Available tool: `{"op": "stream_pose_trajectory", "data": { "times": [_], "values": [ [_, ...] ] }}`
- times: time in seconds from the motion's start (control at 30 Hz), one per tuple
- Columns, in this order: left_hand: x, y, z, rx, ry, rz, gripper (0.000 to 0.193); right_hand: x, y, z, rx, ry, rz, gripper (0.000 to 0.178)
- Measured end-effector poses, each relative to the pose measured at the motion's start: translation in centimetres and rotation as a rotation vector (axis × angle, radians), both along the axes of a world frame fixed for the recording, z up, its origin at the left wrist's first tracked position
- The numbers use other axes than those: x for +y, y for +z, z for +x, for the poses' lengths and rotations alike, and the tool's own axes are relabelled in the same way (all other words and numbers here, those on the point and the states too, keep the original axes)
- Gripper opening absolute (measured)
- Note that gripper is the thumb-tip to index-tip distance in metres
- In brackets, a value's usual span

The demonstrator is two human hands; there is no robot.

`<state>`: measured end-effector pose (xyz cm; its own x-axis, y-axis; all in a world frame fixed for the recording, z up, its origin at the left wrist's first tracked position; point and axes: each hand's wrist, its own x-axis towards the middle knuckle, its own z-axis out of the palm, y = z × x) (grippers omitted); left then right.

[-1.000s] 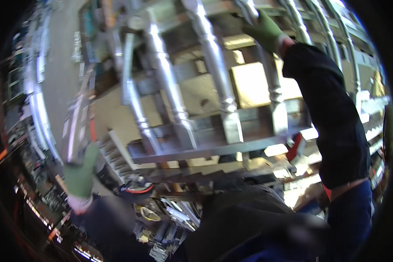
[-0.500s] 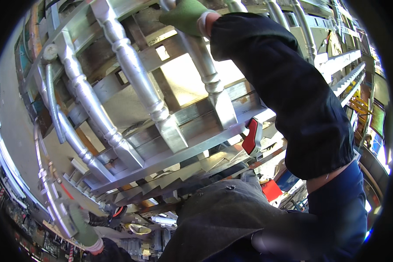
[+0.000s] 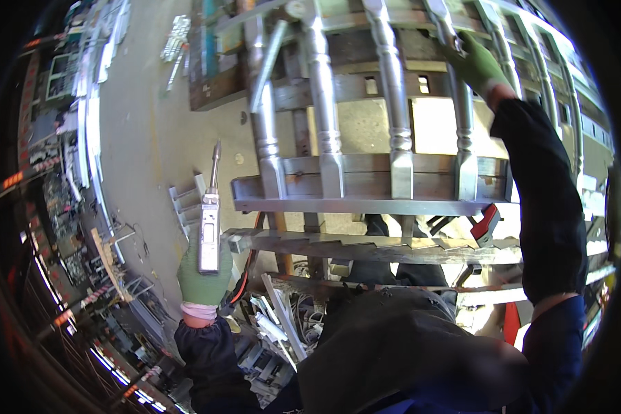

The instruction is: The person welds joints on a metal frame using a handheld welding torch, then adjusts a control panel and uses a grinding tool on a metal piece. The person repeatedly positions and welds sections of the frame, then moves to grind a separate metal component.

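Observation:
My left hand (image 3: pixel 199 279), in a green glove, is closed around a silver welding torch (image 3: pixel 210 238). Its narrow nozzle points away from me, left of a metal railing frame. My right hand (image 3: pixel 477 63), gloved the same way, reaches to the far part of this frame and grips a turned metal baluster (image 3: pixel 460 103); some of its fingers are hidden. Several such balusters stand in a row, joined at the near end by a flat metal bar (image 3: pixel 366 205). A loose-looking grey rod (image 3: pixel 269 65) lies slanted across the leftmost baluster.
Below the frame runs a toothed metal rail (image 3: pixel 386 250). A red and black clamp-like piece (image 3: pixel 486 224) sits at the bar's right part. An orange-black cable (image 3: pixel 245 276) hangs beside my left hand. Long metal profiles (image 3: pixel 90 138) and offcuts lie on the floor at left.
The view has swung left and levelled. My left hand has brought the torch up from the lower left, its nozzle now pointing forward. My right hand still rests on a baluster.

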<state>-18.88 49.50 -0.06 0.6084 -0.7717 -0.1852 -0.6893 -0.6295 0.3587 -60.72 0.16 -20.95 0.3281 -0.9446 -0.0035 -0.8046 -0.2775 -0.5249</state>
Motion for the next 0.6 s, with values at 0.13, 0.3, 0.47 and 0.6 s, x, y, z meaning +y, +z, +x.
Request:
{"op": "stream_pose_trajectory", "data": {
  "times": [0.13, 0.3, 0.47, 0.6],
  "values": [
    [1.4, 3.7, 1.3, 0.027, 0.214, 0.058, 0.048, 3.9, 4.3, -6.0, -0.42, -0.003, 0.076, 0.062],
    [0.9, -0.7, 11.5, 0.052, 0.295, -0.033, 0.048, 12.4, 10.5, -15.8, -0.617, 0.058, 0.176, 0.057],
    [-4.6, -8.6, 17.8, 0.276, 0.298, 0.057, 0.038, 23.3, 14.1, -25.6, -0.596, -0.332, 0.175, 0.05],
    [-4.0, -16.2, 23.1, 0.363, 0.298, 0.145, 0.035, 34.3, 13.2, -35.7, -0.645, -0.655, 0.141, 0.052]
  ]
}}
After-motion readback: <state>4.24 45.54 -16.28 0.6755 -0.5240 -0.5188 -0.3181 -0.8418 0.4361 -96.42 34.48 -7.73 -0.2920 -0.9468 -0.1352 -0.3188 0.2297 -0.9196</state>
